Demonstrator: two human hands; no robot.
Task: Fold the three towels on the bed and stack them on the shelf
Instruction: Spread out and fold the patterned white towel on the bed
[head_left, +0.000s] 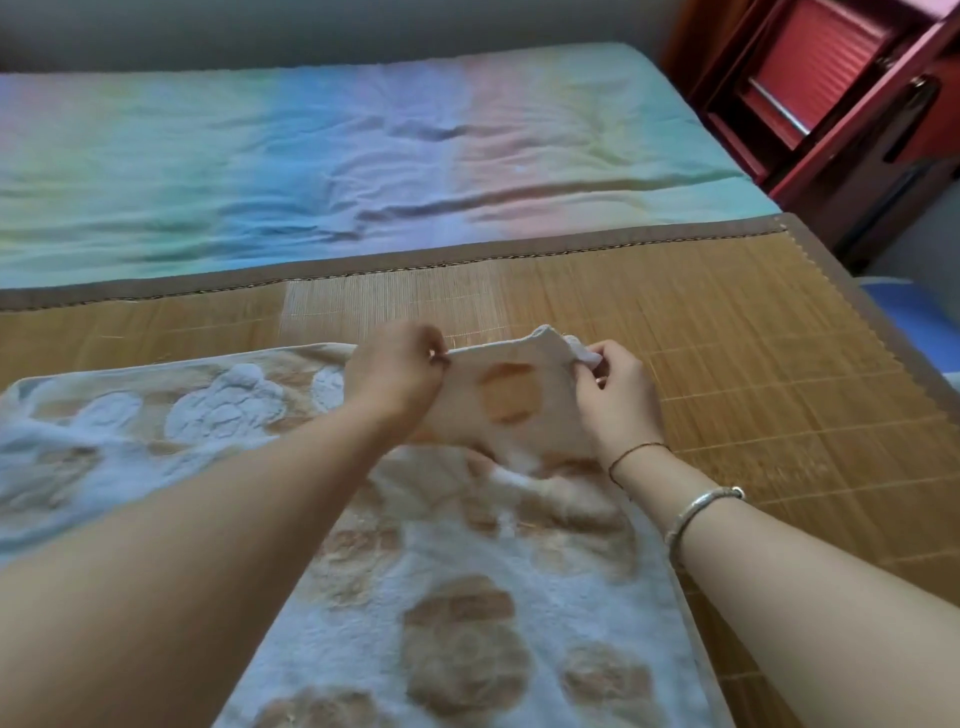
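Pinching the far end of a towel (511, 397) with both hands, the person has it lifted off the mat (753, 364) near the bed's right side. The left hand (392, 371) nips the top hem between thumb and fingers, and the right hand (615, 395) does the same at the other corner, so both grips are pressed tight on cloth with a short stretch held taut between them. The rest of this towel trails down toward the near edge, draped over a bigger towel (156, 415) that lies flat across the mat toward the left. I can't tell where the third one is, and no shelf is clearly showing.

My guess on handling: it's thick terry, soft and floppy, light enough but with zero stiffness, so it sags wherever it isn't held. Corners along the hem look like the place to hold it, since the hem is firmer and keeps the edge straight for a fold. Grabbing mid-panel would probably just bunch it up.
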